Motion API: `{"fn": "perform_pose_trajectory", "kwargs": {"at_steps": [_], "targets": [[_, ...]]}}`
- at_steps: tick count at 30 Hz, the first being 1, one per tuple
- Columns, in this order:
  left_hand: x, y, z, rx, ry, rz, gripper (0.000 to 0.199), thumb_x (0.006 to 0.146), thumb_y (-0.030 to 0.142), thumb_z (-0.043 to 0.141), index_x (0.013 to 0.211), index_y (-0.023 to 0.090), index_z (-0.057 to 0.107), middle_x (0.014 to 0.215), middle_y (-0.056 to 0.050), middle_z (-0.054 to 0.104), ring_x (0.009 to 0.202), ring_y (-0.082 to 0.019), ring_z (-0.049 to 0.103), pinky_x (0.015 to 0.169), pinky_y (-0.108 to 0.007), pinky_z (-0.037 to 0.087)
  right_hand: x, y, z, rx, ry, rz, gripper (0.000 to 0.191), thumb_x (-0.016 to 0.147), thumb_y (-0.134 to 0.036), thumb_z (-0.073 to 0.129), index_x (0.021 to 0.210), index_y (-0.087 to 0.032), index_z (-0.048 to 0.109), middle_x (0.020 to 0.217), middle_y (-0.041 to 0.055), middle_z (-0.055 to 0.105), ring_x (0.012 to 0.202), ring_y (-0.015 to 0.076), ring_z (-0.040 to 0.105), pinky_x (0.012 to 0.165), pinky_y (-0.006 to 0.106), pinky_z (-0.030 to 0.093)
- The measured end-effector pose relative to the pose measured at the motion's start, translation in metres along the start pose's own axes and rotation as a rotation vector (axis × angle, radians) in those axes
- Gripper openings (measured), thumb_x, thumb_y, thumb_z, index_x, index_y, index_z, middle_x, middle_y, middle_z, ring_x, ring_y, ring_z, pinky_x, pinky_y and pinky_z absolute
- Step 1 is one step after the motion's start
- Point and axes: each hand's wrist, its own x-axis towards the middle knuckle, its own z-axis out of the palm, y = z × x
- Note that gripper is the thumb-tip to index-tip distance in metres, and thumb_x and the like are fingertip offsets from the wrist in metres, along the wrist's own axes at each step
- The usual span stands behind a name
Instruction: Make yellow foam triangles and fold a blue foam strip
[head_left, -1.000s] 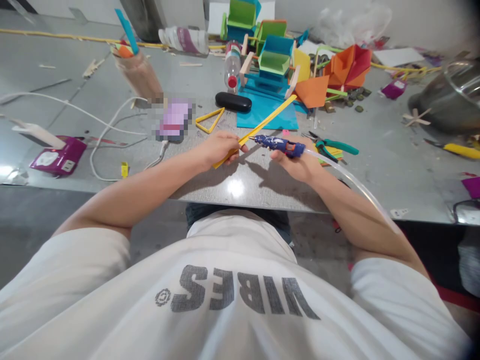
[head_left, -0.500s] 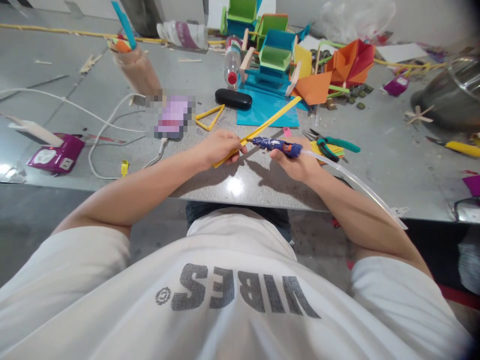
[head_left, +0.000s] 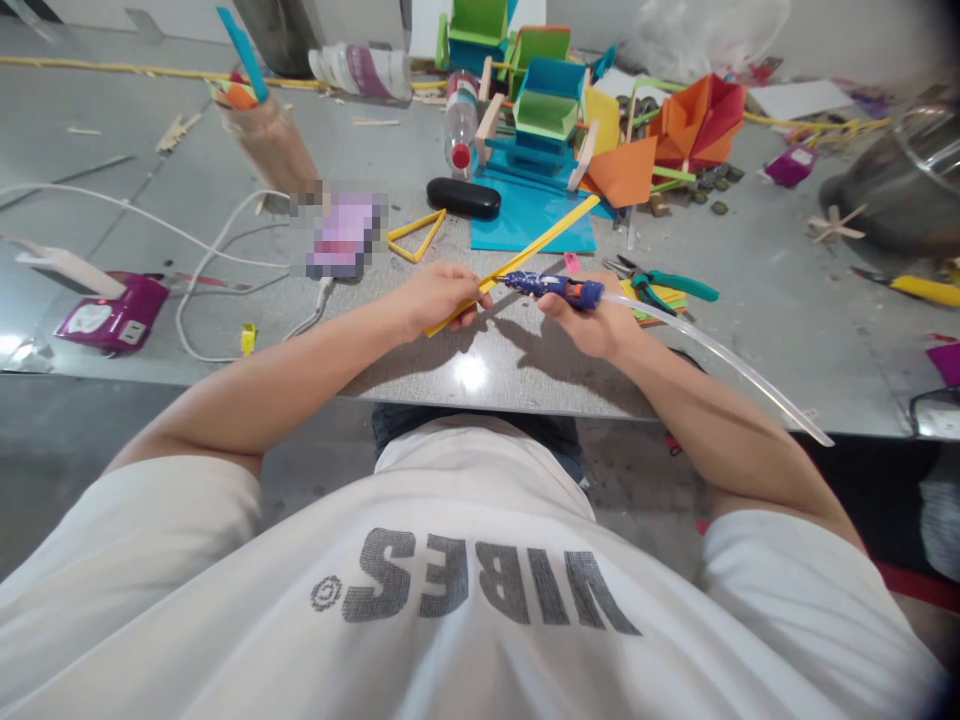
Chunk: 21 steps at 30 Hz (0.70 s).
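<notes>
Left hand closed narrow, fingers pinching the near part of a yellow strip; right hand wrapped round a blue glue gun, clear glue stick out its back. Strip is between the hands, slanting away over the table; nozzle is right at it, can't tell if touching. In the way: strip's far end overlaps the blue sheet in view, contact unclear; black case near it; teal-handled pliers just beyond the right hand, on coloured paper. White cable loops past the left forearm to the phone. Counts: 1 strip held, 1 gun, 1 case, 1 pliers, 1 phone, 1 yellow triangle lying left of the blue sheet, 2 plastic bottles, 1 jar with paper bits, 3 folded paper seats at the back, 3 purple blocks (one cut off at the right edge), 1 yellow-handled tool, 1 stick star beside the metal pot. Small dark lumps by the orange-red paper piece: too many overlapping to count.
</notes>
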Motion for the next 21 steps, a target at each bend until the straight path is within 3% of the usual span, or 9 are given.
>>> {"fn": "perform_pose_trajectory", "kwargs": {"at_steps": [10, 17, 21], "targets": [[0.0015, -0.0009, -0.0016, 0.007, 0.009, 0.002, 0.021, 0.095, 0.010, 0.062, 0.078, 0.014, 0.075, 0.052, -0.002, 0.060, 0.046, -0.011, 0.050, 0.050, -0.023, 0.040, 0.0003, 0.0035, -0.0017, 0.037, 0.050, 0.004, 0.086, 0.093, -0.105, 0.050, 0.064, -0.024, 0.038, 0.059, 0.0011, 0.037, 0.063, 0.0168, 0.035, 0.061, 0.037, 0.026], [0.0003, 0.0010, -0.0012, 0.023, 0.024, -0.005, 0.026, 0.098, 0.008, 0.059, 0.078, 0.015, 0.075, 0.051, -0.001, 0.059, 0.044, -0.011, 0.049, 0.049, -0.023, 0.039, -0.0002, 0.0076, -0.0020, 0.058, 0.087, -0.010, 0.080, 0.097, -0.097, 0.054, 0.069, -0.024, 0.062, 0.061, 0.0012, 0.037, 0.067, 0.0196, 0.043, 0.063, 0.036, 0.028], [0.0004, 0.0020, -0.0009, 0.028, 0.027, -0.007, 0.029, 0.099, 0.007, 0.057, 0.077, 0.014, 0.074, 0.051, -0.001, 0.059, 0.044, -0.010, 0.049, 0.048, -0.023, 0.039, -0.0009, 0.0094, -0.0034, 0.025, 0.087, 0.018, 0.079, 0.098, -0.097, 0.055, 0.066, -0.025, 0.055, 0.061, 0.0022, 0.039, 0.067, 0.0200, 0.041, 0.064, 0.037, 0.026]]}}
